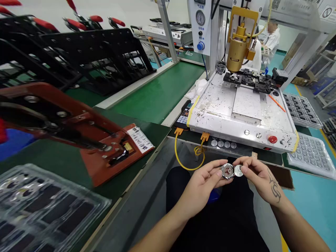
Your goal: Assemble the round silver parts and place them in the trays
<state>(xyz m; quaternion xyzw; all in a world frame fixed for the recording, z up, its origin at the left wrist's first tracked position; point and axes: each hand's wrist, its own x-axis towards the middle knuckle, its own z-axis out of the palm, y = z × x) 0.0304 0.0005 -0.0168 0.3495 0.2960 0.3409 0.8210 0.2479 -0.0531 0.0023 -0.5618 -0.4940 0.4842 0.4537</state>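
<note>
Above my lap, my left hand (203, 183) pinches a round metal watch case (227, 171) by its rim, with the hollow inside facing up. Close to its right, my right hand (258, 176) holds a pale round disc (238, 170) with small printing between thumb and fingers. The disc is beside the case; whether their edges touch is hard to tell.
A white machine (244, 119) with a gold dispensing head (236, 52) stands ahead. At the left are a red-brown toggle press (105, 150) and a clear plastic tray (52, 206). A green conveyor (162, 91) runs behind. Another person (273, 38) sits at the back right.
</note>
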